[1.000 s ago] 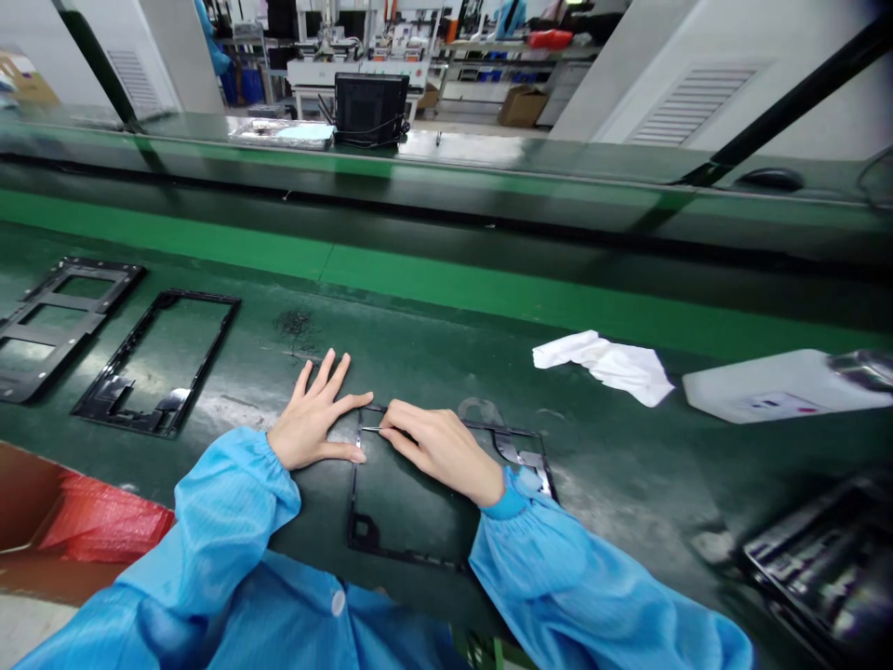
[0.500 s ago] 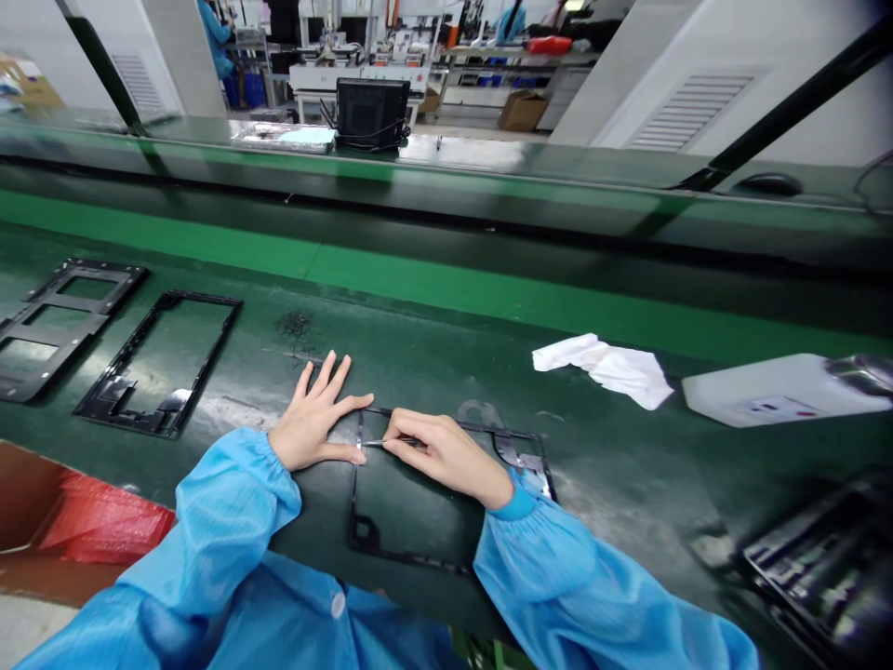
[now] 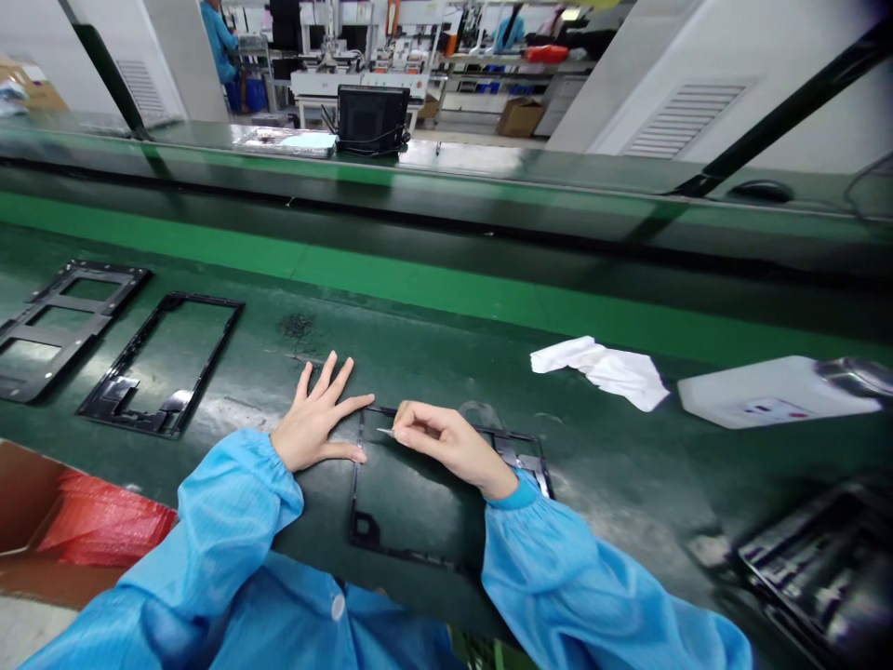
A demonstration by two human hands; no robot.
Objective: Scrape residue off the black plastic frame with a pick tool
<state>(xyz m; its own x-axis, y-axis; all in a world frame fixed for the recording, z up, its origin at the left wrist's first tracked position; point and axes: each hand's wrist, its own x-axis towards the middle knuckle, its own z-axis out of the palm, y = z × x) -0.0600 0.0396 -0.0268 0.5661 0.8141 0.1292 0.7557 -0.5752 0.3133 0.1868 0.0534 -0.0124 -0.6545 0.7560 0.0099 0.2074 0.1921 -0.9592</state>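
A thin black rectangular frame (image 3: 363,530) lies on the dark green belt in front of me. My left hand (image 3: 317,419) lies flat with fingers spread, its thumb pressing the frame's left edge. My right hand (image 3: 446,442) is closed in a pinch on thin metal tweezers (image 3: 386,432), whose tip points left just above the frame's upper left corner. Both arms wear light blue sleeves.
Two more black frames (image 3: 160,363) (image 3: 56,321) lie to the left. A white cloth (image 3: 606,370) and a white flat box (image 3: 774,395) rest to the right, a black tray (image 3: 823,568) at lower right, a red-lined carton (image 3: 70,526) at lower left. A raised green rail crosses behind.
My right hand has lifted slightly and drawn the tweezers' tip away from the frame's left edge, now tilted up. The left hand has stayed put.
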